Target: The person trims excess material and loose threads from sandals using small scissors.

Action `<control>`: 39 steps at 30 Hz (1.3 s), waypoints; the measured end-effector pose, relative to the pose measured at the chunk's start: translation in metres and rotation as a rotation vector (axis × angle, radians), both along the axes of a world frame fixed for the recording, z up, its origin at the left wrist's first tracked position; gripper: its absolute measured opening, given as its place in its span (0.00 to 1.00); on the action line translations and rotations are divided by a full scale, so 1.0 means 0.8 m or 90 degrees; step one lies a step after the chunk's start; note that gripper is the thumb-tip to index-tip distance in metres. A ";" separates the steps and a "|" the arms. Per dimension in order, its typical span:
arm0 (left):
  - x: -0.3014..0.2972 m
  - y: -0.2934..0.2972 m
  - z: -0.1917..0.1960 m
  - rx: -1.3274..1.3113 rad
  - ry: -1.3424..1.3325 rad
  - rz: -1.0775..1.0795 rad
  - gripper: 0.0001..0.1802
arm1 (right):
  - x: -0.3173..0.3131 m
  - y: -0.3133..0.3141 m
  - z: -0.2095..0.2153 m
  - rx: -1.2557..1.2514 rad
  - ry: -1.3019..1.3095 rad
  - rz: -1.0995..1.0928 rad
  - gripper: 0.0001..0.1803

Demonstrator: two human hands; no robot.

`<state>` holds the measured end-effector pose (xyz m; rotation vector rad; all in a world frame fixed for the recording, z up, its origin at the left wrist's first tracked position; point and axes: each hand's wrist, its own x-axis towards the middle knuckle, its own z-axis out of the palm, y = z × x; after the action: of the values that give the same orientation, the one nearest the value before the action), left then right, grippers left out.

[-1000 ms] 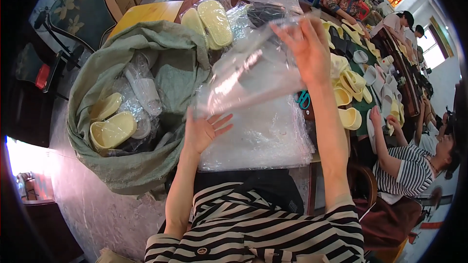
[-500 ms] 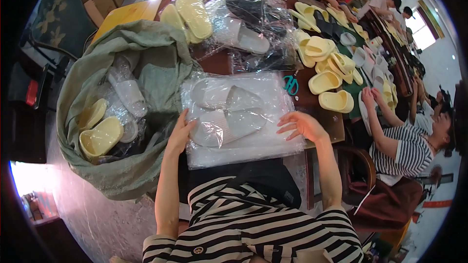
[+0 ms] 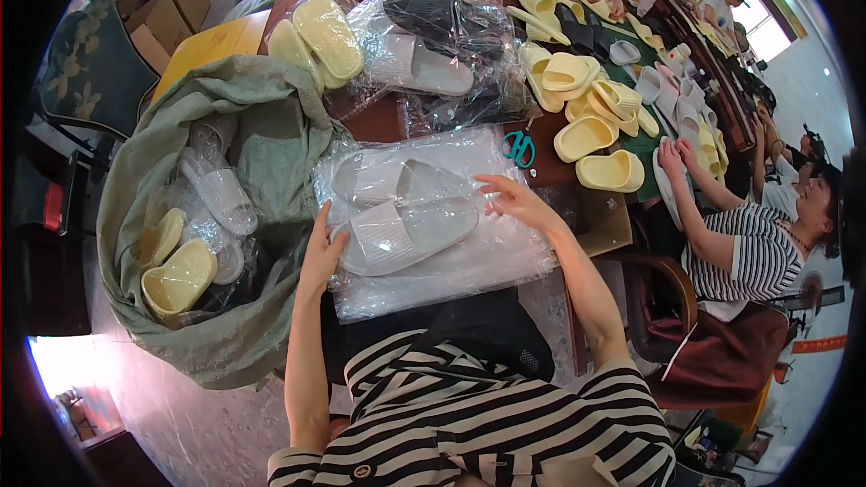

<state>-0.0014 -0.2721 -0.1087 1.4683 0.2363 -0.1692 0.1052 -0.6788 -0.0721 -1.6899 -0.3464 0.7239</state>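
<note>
A pair of pale grey slide slippers [image 3: 388, 236] lies side by side in a clear plastic bag [image 3: 448, 165], on top of a stack of clear bags [image 3: 487, 257] at the table's front edge. At the slippers' left end is my left hand [image 3: 317, 257], thumb and fingers apart, against the bag's edge. My right hand [image 3: 521, 205] reaches in from the right, its fingers apart over the slippers' right end. Whether its fingertips touch the film, I cannot tell.
Left of the stack, a green cloth sack [image 3: 212, 352] holds bagged grey and yellow slippers. Bagged yellow slippers [image 3: 329, 43] and black ones lie behind. Teal scissors [image 3: 519, 150] and loose yellow slippers [image 3: 609, 171] are on the right. A co-worker in stripes [image 3: 753, 248] sits there.
My right hand has moved left, from the bag's right side to the slippers' right end. My left hand has drawn back slightly toward the bag's left edge. The view has shifted a little.
</note>
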 end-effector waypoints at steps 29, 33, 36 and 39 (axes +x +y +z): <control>-0.007 -0.002 -0.001 0.112 0.030 -0.021 0.37 | 0.011 0.042 -0.053 -0.103 0.177 -0.128 0.50; -0.013 0.003 0.016 0.125 0.012 -0.010 0.37 | -0.004 0.057 -0.033 -0.102 0.181 -0.074 0.53; -0.021 -0.001 0.016 0.060 -0.019 0.031 0.36 | -0.021 0.066 -0.020 -0.004 0.148 -0.155 0.51; -0.035 0.004 0.004 0.108 -0.037 0.032 0.35 | -0.014 0.060 -0.019 0.083 0.154 -0.163 0.46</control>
<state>-0.0292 -0.2688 -0.1052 1.6311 0.2441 -0.0666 0.0942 -0.6306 -0.0875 -1.4714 -0.0058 0.6893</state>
